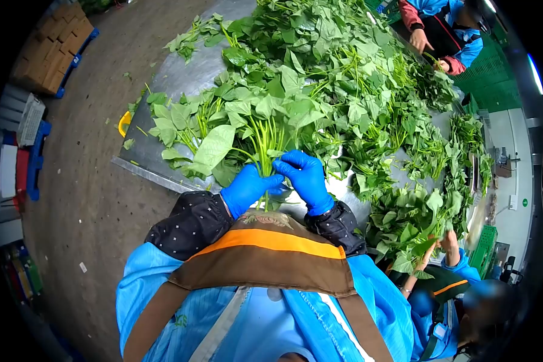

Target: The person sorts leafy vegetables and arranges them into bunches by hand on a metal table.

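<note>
A bunch of leafy greens [265, 142] with long pale-green stems stands upright before my chest, leaves away from me. My left hand [247, 188], in a blue glove, is closed around the lower stems. From the right, my gloved right hand [308, 180] presses bent fingers against the same stems; its fingertips are partly hidden. Stem ends stick out below my left hand. One broad leaf [214, 146] droops to the left of the bunch. Behind it, loose greens [338, 72] lie heaped over the metal table [190, 75].
At the right, a co-worker's hand [449, 242] handles greens; another person's hand [420, 41] is across the table. Stacked cardboard boxes [54, 45] stand on a blue pallet at the far left. A yellow object [125, 123] shows beside the table edge. Green crates [484, 250] stand right.
</note>
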{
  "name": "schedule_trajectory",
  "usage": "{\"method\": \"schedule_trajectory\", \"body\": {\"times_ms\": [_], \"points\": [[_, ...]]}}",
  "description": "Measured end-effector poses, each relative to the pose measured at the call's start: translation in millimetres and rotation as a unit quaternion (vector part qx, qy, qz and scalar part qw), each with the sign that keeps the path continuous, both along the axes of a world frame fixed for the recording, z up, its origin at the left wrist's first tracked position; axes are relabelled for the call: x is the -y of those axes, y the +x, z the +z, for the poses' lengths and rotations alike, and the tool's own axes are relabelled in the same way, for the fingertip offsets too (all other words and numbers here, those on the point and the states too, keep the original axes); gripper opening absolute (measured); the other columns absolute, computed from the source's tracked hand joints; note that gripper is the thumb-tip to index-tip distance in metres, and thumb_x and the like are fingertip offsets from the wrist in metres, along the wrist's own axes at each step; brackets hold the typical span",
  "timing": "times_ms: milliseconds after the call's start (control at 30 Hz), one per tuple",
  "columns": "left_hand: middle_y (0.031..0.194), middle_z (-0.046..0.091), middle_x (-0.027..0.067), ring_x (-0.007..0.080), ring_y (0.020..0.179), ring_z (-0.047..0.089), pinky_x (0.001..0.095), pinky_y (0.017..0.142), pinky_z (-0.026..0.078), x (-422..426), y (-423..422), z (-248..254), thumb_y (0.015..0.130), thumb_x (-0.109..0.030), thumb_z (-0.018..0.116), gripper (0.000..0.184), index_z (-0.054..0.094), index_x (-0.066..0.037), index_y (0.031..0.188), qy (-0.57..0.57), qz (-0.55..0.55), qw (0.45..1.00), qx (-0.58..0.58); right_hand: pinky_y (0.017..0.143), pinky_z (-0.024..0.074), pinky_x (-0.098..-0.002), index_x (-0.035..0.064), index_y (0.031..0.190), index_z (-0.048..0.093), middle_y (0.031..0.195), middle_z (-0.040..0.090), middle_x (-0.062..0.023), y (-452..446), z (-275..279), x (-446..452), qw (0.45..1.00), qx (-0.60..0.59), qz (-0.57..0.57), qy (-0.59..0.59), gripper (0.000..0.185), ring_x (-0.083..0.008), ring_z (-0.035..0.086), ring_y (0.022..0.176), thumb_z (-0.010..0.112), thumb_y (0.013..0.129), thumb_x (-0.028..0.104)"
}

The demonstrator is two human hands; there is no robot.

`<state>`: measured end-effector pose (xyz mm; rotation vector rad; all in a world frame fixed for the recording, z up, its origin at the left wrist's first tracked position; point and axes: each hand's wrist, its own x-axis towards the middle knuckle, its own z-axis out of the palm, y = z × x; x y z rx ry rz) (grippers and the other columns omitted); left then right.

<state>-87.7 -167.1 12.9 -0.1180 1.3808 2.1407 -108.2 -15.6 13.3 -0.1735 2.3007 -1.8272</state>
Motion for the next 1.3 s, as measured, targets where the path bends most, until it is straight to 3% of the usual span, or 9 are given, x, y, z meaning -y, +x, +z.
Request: {"method": "schedule_trajectory", "body": {"times_ms": [100, 167, 300, 467, 600, 700, 767, 967, 1300], "points": [[0.081, 0.060, 0.0062, 0.0115, 0.071, 0.056, 0.0235, 0.061, 0.045, 14.5, -1.6, 0.6, 0.086, -0.018, 0.054, 0.026, 0.053, -0.002, 0.106, -0.063, -0.108, 0.992, -0.026, 0.056, 0.0433, -0.0215, 0.0015, 0.090, 0.064, 0.072, 0.059, -0.0021, -2.4, -1.5, -2.6, 0.994, -0.092, 0.018, 0.052, 0.021, -0.0082, 0.053, 0.063, 0.069, 0.071, 0.009], [0.070, 0.057, 0.0054, 0.0109, 0.062, 0.052, 0.0233, 0.055, 0.040, 20.1, 10.6, 12.7, 0.087, -0.022, 0.051, 0.028, 0.053, 0.001, 0.104, -0.014, -0.041, 0.999, 0.012, 0.056, 0.0420, -0.0210, 0.0036, 0.092, 0.064, 0.073, 0.058, 0.0000, -7.0, 11.3, -11.9, 0.996, 0.029, -0.008, -0.088, 0.022, -0.0068, 0.051, 0.063, 0.069, 0.072, 0.010], [0.063, 0.048, 0.0010, 0.0108, 0.054, 0.045, 0.0238, 0.053, 0.038, 39.0, 20.5, -2.9, 0.087, -0.020, 0.051, 0.034, 0.049, 0.004, 0.110, 0.102, 0.007, 0.991, 0.092, 0.058, 0.0434, -0.0202, 0.0039, 0.093, 0.064, 0.079, 0.062, -0.0031, -19.4, -38.3, -50.2, 0.968, 0.113, -0.198, -0.104, 0.016, -0.0077, 0.054, 0.066, 0.061, 0.081, 0.013], [0.056, 0.038, -0.0017, 0.0092, 0.049, 0.038, 0.0240, 0.050, 0.034, 35.8, 14.9, -7.9, 0.086, -0.021, 0.052, 0.039, 0.046, 0.004, 0.115, 0.141, -0.007, 0.984, 0.109, 0.063, 0.0462, -0.0301, 0.0050, 0.092, 0.063, 0.081, 0.063, -0.0112, -15.8, -86.8, -41.4, 0.970, 0.020, -0.207, 0.127, 0.026, -0.0179, 0.059, 0.068, 0.066, 0.075, 0.024], [0.054, 0.037, -0.0018, 0.0084, 0.046, 0.036, 0.0237, 0.047, 0.031, 34.1, 14.5, -5.5, 0.086, -0.020, 0.052, 0.035, 0.048, 0.004, 0.112, 0.133, 0.037, 0.986, 0.098, 0.068, 0.0464, -0.0308, 0.0044, 0.090, 0.061, 0.085, 0.062, -0.0107, -20.7, -55.9, -18.6, 0.941, -0.063, -0.178, 0.281, 0.028, -0.0215, 0.060, 0.079, 0.067, 0.073, 0.025], [0.052, 0.038, -0.0011, 0.0087, 0.046, 0.037, 0.0235, 0.048, 0.032, 38.2, 10.9, 3.7, 0.088, -0.020, 0.050, 0.033, 0.049, 0.004, 0.110, 0.097, 0.094, 0.989, 0.051, 0.067, 0.0467, -0.0314, 0.0041, 0.090, 0.062, 0.084, 0.063, -0.0116, -29.1, -71.5, -31.1, 0.938, 0.010, -0.117, 0.325, 0.028, -0.0227, 0.060, 0.077, 0.068, 0.071, 0.024], [0.052, 0.039, -0.0007, 0.0090, 0.046, 0.038, 0.0232, 0.048, 0.033, 44.6, 4.7, 5.2, 0.088, -0.020, 0.050, 0.033, 0.049, 0.004, 0.110, 0.103, 0.140, 0.985, 0.021, 0.063, 0.0453, -0.0264, 0.0022, 0.090, 0.063, 0.079, 0.062, -0.0039, -37.5, -45.7, -48.7, 0.980, 0.024, -0.194, 0.036, 0.023, -0.0132, 0.056, 0.068, 0.068, 0.073, 0.018], [0.081, 0.059, 0.0069, 0.0083, 0.056, 0.048, 0.0204, 0.053, 0.039, 38.9, -11.6, 17.2, 0.082, -0.011, 0.059, 0.028, 0.055, 0.003, 0.106, 0.110, 0.181, 0.977, 0.011, 0.074, 0.0427, -0.0239, -0.0001, 0.093, 0.064, 0.087, 0.063, -0.0043, -36.2, 19.4, -72.2, 0.973, 0.025, -0.193, -0.127, 0.020, -0.0103, 0.056, 0.078, 0.064, 0.076, 0.010], [0.078, 0.058, 0.0024, 0.0055, 0.057, 0.046, 0.0184, 0.054, 0.037, 5.7, -23.1, 56.8, 0.080, -0.012, 0.061, 0.028, 0.057, 0.003, 0.104, -0.069, 0.164, 0.982, -0.070, 0.062, 0.0420, -0.0225, -0.0014, 0.082, 0.066, 0.074, 0.060, -0.0054, -7.8, 23.7, -22.1, 0.988, -0.083, -0.116, -0.055, 0.014, -0.0118, 0.053, 0.068, 0.068, 0.068, -0.001]]}}
